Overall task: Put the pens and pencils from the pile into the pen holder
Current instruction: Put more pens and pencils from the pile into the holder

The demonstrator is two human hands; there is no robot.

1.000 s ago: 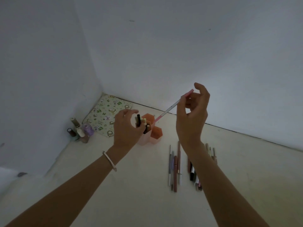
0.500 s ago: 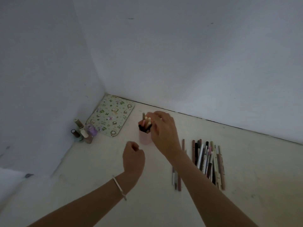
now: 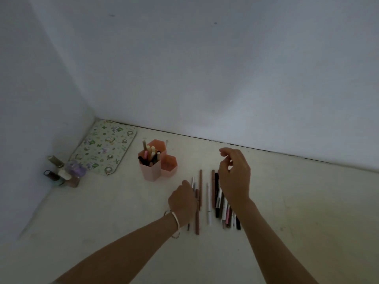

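Note:
A pink hexagonal pen holder (image 3: 150, 173) stands on the pale floor with several pens upright in its front-left cell; the orange cell (image 3: 168, 163) on its right looks empty. A pile of pens and pencils (image 3: 220, 203) lies to the right, with a few more pencils (image 3: 200, 189) in a row to the left of the pile. My left hand (image 3: 182, 201) rests over the left row, fingers curled at the pencils; whether it grips one I cannot tell. My right hand (image 3: 234, 175) hovers over the pile, fingers apart and holding nothing.
A floral patterned mat (image 3: 104, 149) lies in the corner behind the holder. A cluster of small bottles (image 3: 64, 174) stands by the left wall. White walls close off the left and the back. Bare floor stretches to the right.
My right hand has left the holder and pulled back over the pile, with no pen in it. My left hand has moved right onto the left row of pencils.

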